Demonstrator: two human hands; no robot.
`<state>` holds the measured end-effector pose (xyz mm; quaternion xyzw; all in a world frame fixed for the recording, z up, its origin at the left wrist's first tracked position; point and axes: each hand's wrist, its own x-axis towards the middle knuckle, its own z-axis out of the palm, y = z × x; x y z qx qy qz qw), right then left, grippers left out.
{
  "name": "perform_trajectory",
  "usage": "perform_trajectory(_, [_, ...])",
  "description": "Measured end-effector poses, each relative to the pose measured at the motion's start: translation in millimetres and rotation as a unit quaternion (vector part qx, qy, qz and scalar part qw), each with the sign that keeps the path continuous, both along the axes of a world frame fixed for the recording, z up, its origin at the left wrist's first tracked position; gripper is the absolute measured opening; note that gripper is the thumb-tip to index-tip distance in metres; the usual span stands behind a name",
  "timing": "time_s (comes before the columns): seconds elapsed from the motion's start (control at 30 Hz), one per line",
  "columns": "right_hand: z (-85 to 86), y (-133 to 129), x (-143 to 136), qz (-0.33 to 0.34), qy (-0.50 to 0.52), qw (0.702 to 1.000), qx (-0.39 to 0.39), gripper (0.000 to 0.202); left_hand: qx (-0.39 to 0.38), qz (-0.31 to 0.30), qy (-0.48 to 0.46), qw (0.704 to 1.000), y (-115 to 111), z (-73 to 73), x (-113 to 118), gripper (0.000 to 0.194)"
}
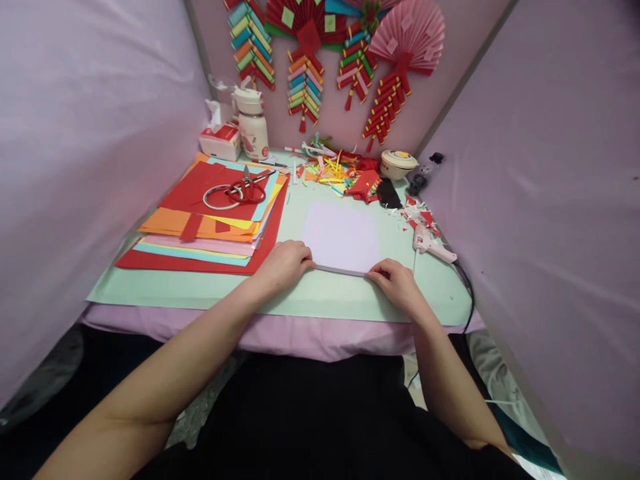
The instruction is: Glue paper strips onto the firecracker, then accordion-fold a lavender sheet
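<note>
A pale lilac sheet of paper lies on the mint-green table cover, its near edge slightly raised or folded. At the sheet's near left corner, my left hand pinches the edge between thumb and fingers. My right hand grips the near right corner in the same way. Left of the sheet, a stack of coloured papers carries red-handled scissors and a white ring. To the right of my right hand rests a pale pink glue gun with a dark cord.
Paper scraps spread along the back, and more scraps lie near the glue gun. A white bottle, a tissue box, a lidded bowl and a black flat object stand or lie behind. Paper decorations hang on the wall.
</note>
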<state>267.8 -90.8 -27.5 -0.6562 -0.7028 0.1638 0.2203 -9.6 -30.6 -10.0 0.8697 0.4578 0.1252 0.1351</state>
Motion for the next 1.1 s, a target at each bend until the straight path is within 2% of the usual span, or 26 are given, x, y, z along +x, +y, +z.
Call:
perform_trajectory(0.23, [14.8,3.5,12.4,-0.085,-0.015,0.990,-0.108,0.022,-0.069,0.053,0.098,0.991,13.4,16.8,1.4,0.026])
perform_trajectory(0.37, [18.6,5.6,16.1,-0.100,-0.031,0.984,-0.142,0.025,-0.085,0.086,0.158,0.980,21.0,21.9,1.0,0.030])
perform_trajectory(0.47, [22.6,4.5,20.6,-0.096,-0.045,0.982,-0.157,0.022,-0.091,0.083,0.169,0.978,23.5,23.3,-0.6,0.030])
perform_trajectory(0.53, [27.6,1.8,22.6,-0.088,-0.057,0.985,-0.136,0.018,-0.098,0.073,0.168,0.978,23.5,23.9,-1.0,0.030])
perform_trajectory(0.63, [35.3,-2.2,17.1,-0.060,-0.063,0.995,-0.040,0.019,-0.100,0.070,0.168,0.978,22.7,23.8,-0.7,0.030])
perform_trajectory(0.77, [31.9,2.4,-12.1,0.044,-0.047,0.996,0.055,0.020,-0.093,0.068,0.160,0.980,23.1,20.4,-1.7,0.031])
perform_trajectory(0.93, [9.0,21.6,-42.5,0.115,-0.033,0.991,0.055,0.007,-0.082,0.059,0.141,0.985,22.1,16.8,-7.2,0.030])
perform_trajectory(1.1, [4.6,28.9,-40.3,0.125,-0.034,0.990,0.052,0.011,-0.061,-0.009,0.066,0.996,12.0,18.3,6.8,0.027])
